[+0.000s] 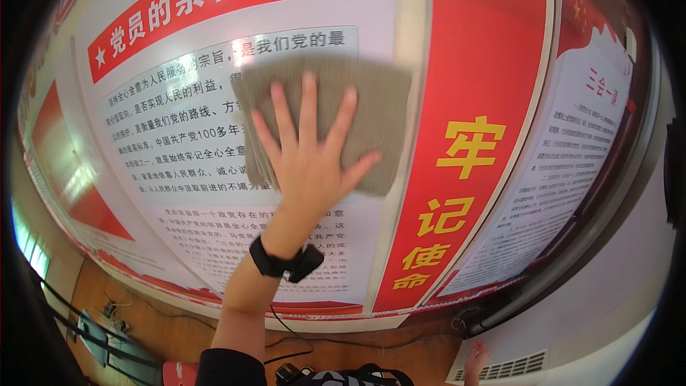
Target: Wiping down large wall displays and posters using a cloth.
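My left hand (pixel 308 155) lies flat on a grey-brown cloth (pixel 375 118), fingers spread and thumb to the right, pressing it against a white wall poster (pixel 300 16) that bears large and small writing. The fingertips and the cloth's top edge are blurred. The cloth is roughly square, with folded layers at its left edge, and covers part of the printed lines. A black band with a small device (pixel 286 262) is around my left wrist. Low at the right is my right hand (pixel 477 356), away from the cloth, small in view and with its fingers unclear.
Right of the cloth runs a red panel (pixel 482 64) with yellow characters, then another white poster (pixel 568 134). Below are a wooden surface (pixel 429 351) with dark cables, a vent grille (pixel 514 367) at lower right, and a blue-grey chair (pixel 118 348) at lower left.
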Motion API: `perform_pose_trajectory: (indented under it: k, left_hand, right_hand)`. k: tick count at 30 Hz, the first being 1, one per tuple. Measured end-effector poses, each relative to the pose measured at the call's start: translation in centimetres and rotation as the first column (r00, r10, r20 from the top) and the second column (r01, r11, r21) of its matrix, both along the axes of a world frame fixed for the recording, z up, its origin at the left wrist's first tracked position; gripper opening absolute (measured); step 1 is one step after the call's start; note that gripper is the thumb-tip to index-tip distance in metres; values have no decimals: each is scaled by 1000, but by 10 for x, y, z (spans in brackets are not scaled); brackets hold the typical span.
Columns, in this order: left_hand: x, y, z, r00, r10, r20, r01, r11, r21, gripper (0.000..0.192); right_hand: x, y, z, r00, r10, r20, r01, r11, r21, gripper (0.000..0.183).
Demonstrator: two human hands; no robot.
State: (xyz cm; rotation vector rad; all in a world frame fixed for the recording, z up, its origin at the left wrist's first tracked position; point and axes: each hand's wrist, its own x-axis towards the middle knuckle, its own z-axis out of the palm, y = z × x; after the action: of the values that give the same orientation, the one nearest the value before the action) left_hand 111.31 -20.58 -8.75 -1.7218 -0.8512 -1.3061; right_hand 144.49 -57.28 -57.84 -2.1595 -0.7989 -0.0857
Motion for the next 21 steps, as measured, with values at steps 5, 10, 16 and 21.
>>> perform_pose_trajectory:
  k: [5, 10, 16, 21]
  left_hand:
    - [-34, -2, -138, 975, 74, -209, -92, 993, -74, 83]
    - [-9, -15, -38, 996, 83, -24, -85, 992, -91, 90]
    - [21, 11, 127, 972, 67, 224, -108, 979, 174, 84]
    - [32, 8, 100, 998, 44, 40, -52, 968, 244, 80]
  right_hand:
    - [-4, 7, 29, 946, 67, -317, -196, 898, -394, 27]
    - [39, 3, 39, 933, 170, -317, -256, 932, -255, 27]
    - [34, 31, 46, 890, 290, -351, -371, 909, -188, 27]
    - [18, 30, 8, 857, 381, -348, -458, 872, -174, 27]
